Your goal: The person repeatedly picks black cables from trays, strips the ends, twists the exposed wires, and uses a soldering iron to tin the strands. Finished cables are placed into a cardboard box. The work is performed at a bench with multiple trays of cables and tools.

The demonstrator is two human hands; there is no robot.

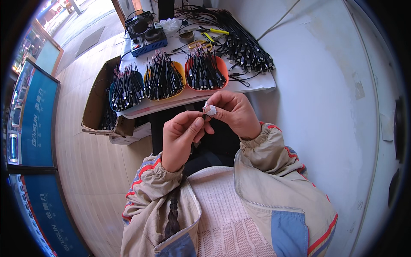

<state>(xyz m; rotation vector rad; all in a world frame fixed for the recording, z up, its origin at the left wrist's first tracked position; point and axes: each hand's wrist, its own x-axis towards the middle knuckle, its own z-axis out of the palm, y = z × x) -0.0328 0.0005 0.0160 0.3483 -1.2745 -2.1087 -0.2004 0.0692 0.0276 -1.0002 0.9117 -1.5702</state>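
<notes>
In front of my chest, the fingertips of my left hand [183, 135] and my right hand [233, 112] come together in a pinch. A tiny dark piece [205, 118] shows between them, mostly hidden by the fingers and too small to name. White tape [211, 110] is wrapped round my right thumb. Just beyond my hands, bundles of short black cables with plug ends stand in three trays: an orange tray [224, 70], a yellow tray [183, 73] and a blue tray [112, 102].
On the white table [267, 81] a heap of black cables [246, 49] fills the back right. Yellow-handled pliers [208, 37], yellow scissors [200, 44], a small bowl [186, 37] and a blue-based device [147, 45] lie behind the trays. A cardboard box [96, 96] stands left; a wall [325, 107] rises right.
</notes>
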